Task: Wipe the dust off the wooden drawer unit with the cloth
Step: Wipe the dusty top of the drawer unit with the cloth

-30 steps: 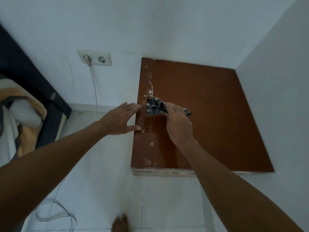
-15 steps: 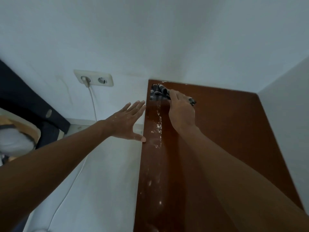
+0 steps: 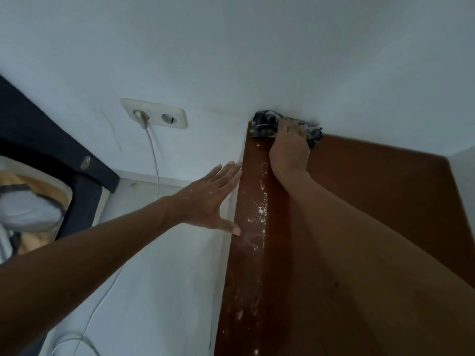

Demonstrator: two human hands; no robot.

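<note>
A white wall [image 3: 231,60] fills the top of the head view, and the brown wooden drawer unit [image 3: 372,201] sits in the corner against it. Its top runs long from near the camera away to the wall. White dust [image 3: 259,209] lies in a strip along its left side. The dark striped cloth [image 3: 264,125] is bunched at the far left corner of the top, touching the wall. It lies crosswise, left to right. The right hand [image 3: 289,150] presses down on the cloth with its fingers curled over it. The left hand [image 3: 210,199] is open and flat, fingers spread, just beside the left edge of the unit. A white socket [image 3: 154,113] with a cable [image 3: 154,155] is on the wall to the left.
</note>
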